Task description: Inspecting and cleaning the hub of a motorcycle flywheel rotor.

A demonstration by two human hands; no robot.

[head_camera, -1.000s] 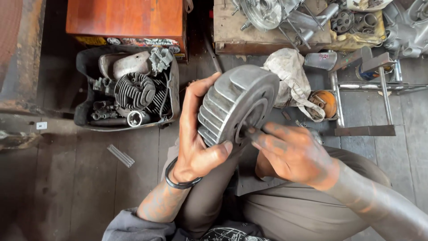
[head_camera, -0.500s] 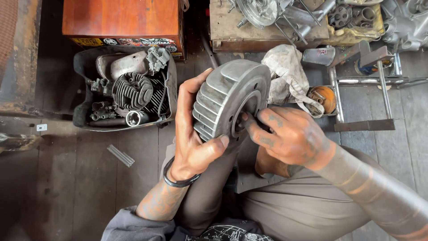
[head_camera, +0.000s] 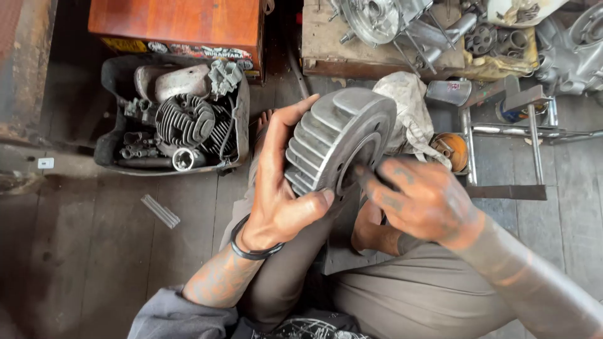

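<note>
Well out to the left of the left hand, a dark tray (head_camera: 113,141) is sitting on the plank floor, holding a finned engine cylinder (head_camera: 185,119) and smaller greasy parts; some short pale rods (head_camera: 159,210) are lying on the boards nearer the person.

The left hand (head_camera: 276,188) is wrapping wide around the finned metal drum (head_camera: 336,141), thumb pressing on the near rim and fingers spreading up over the fins, keeping it tilted above the person's lap with its flat face turned toward the right hand. A black band (head_camera: 251,250) is circling that wrist.

The right hand (head_camera: 427,201) is reaching in from the right, fingers curled narrow and fingertips touching the flat face near the central opening. Whether it is pinching a small tool or part there cannot be told; the fingers are covering that spot.

To do this well, the left hand should probably be bracing the drum firmly against the knee so it is not rocking, while the right works with light, steady pressure close to the opening.

Beyond the right hand, a pale rag (head_camera: 411,110) is lying behind the drum, and a metal stand (head_camera: 509,135) is standing farther right. The drum's inside is hidden, and the engine castings (head_camera: 389,22) on the wooden surface at the top are cut off by the frame.
</note>
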